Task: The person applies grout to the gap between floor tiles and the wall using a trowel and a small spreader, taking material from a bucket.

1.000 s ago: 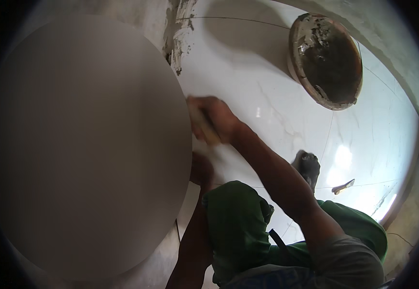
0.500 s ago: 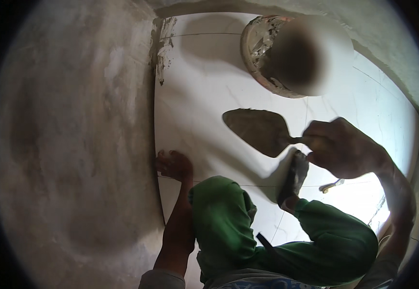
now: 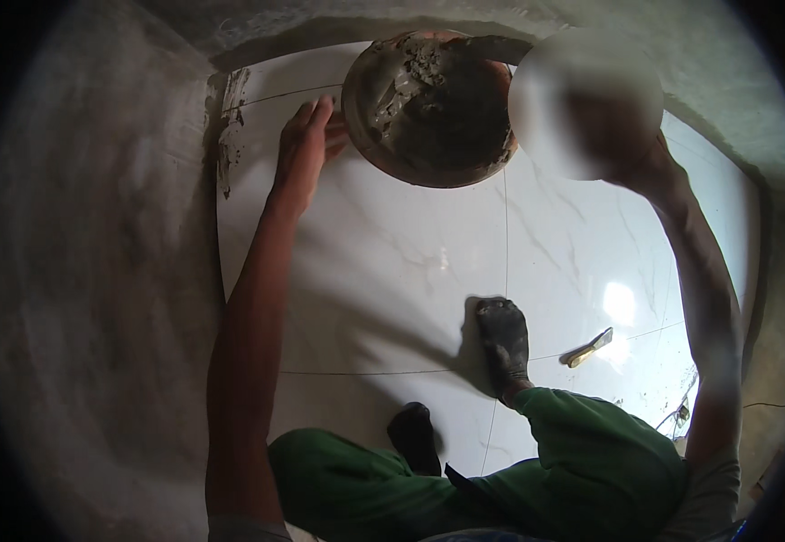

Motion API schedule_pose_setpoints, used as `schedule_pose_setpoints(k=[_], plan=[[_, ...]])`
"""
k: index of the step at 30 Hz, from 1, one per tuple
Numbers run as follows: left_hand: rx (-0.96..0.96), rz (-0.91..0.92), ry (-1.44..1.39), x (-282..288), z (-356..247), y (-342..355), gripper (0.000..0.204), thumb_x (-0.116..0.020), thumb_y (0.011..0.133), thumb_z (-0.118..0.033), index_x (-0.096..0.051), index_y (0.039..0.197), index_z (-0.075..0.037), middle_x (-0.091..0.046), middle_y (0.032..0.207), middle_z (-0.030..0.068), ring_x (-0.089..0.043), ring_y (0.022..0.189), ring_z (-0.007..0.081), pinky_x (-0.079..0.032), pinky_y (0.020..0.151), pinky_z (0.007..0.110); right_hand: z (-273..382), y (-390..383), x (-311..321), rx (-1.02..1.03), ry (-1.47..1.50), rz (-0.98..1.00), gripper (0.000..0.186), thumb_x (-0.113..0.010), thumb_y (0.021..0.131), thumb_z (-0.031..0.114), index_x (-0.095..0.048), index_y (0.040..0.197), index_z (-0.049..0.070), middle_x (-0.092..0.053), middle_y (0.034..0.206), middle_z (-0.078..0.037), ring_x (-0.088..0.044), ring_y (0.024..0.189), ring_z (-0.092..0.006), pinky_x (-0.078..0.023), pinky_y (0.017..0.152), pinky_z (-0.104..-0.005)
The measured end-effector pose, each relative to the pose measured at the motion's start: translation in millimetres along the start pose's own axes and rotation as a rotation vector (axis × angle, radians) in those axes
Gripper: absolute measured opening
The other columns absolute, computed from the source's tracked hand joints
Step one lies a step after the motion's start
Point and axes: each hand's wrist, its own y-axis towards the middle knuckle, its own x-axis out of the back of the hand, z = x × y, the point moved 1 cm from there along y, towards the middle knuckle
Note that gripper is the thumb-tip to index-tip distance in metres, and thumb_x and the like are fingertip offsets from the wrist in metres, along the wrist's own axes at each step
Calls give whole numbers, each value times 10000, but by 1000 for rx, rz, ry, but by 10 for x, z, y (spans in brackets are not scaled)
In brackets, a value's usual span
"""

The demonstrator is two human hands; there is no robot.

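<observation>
A round basin (image 3: 370, 154) of wet grey mortar (image 3: 437, 113) stands on the white tiles at the far side. My left hand (image 3: 306, 144) reaches to its left rim, fingers apart and holding nothing; whether they touch the rim I cannot tell. Beyond the basin's right side is my right hand (image 3: 625, 154), partly hidden by a round blurred patch. A mortar-coated trowel blade (image 3: 499, 48) juts from that patch over the basin's far rim. Its handle and my fingers are obscured, but the blade lines up with my grip.
A small brush or scraper with a light handle (image 3: 589, 349) lies on the tiles (image 3: 392, 271) to the right of my dark-covered foot (image 3: 503, 343). Bare plastered wall (image 3: 94, 271) rises on the left. Mortar smears (image 3: 230, 135) mark the tile edge at far left.
My left hand has left the floor by the wall and moved forward to the basin. My right hand has carried the trowel forward to the basin's far right. The view has shifted.
</observation>
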Motion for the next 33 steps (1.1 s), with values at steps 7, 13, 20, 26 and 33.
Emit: schedule_pose_setpoints(k=[7, 13, 20, 26, 33], plan=[[-137, -40, -176, -343, 132, 140, 434, -581, 1080, -287, -656, 1367, 29, -687, 1072, 35, -606, 952, 104, -513, 887, 280, 93, 494, -350, 213, -403, 140, 125, -657, 894, 49, -702, 1010, 29, -718, 851, -180, -723, 791, -354, -561, 719, -506], [-97, 79, -248, -288, 177, 125, 408, -560, 1074, -241, -672, 1363, 25, -645, 933, -5, -560, 892, 76, -496, 821, 254, 129, 810, -626, 208, -543, 224, 127, -691, 860, 144, -704, 918, 32, -733, 855, -193, -747, 821, -384, -597, 720, -520], [-20, 158, -276, -272, 189, 61, 495, -563, 1074, -230, -552, 1513, -2, -703, 1100, 44, -672, 964, 120, -612, 856, 360, 18, 915, -663, 178, -374, 157, 168, -685, 897, 233, -705, 935, 70, -715, 842, -218, -731, 801, -423, -592, 691, -526], [-117, 69, -338, -285, 199, -9, 404, -560, 1081, -290, -684, 1346, -11, -613, 846, -33, -571, 779, 67, -580, 716, 310, -1, 668, -743, 158, -301, -64, 159, -671, 941, 240, -673, 1017, 100, -678, 847, -205, -701, 794, -432, -561, 673, -547], [23, -17, -255, 109, 97, -419, 447, -602, 1070, -376, -677, 1391, -74, -662, 907, -5, -618, 805, 83, -595, 745, 312, 450, 150, -277, 318, -283, -379, 249, -724, 914, 76, -688, 1159, 101, -649, 855, -118, -680, 750, -331, -516, 600, -486]])
